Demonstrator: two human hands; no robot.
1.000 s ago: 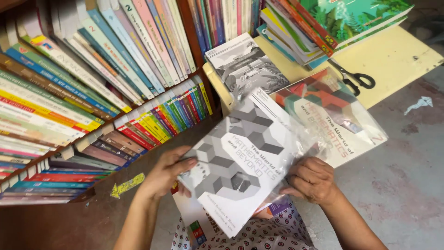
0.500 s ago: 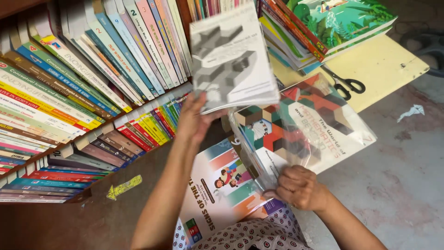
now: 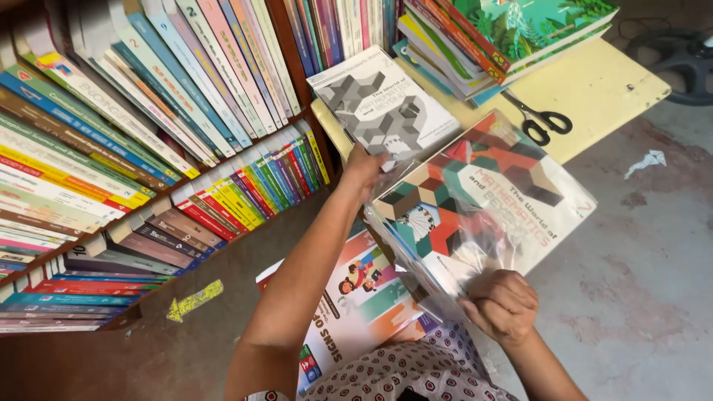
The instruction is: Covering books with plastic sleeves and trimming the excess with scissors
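While the right hand (image 3: 503,303) still pinches the plastic-sleeved colourful book (image 3: 483,204), the grey book (image 3: 382,104) has moved.
Left hand (image 3: 362,172) now rests fingers on it, laid flat on the yellow desk (image 3: 601,93); sorting proceeds.

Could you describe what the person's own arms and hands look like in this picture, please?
Both forearms are bare, with no sleeves reaching the wrists. The left hand and the right hand wear no gloves; no rings, watch or bracelets show. Near the bottom edge lies a white garment with dark dots.
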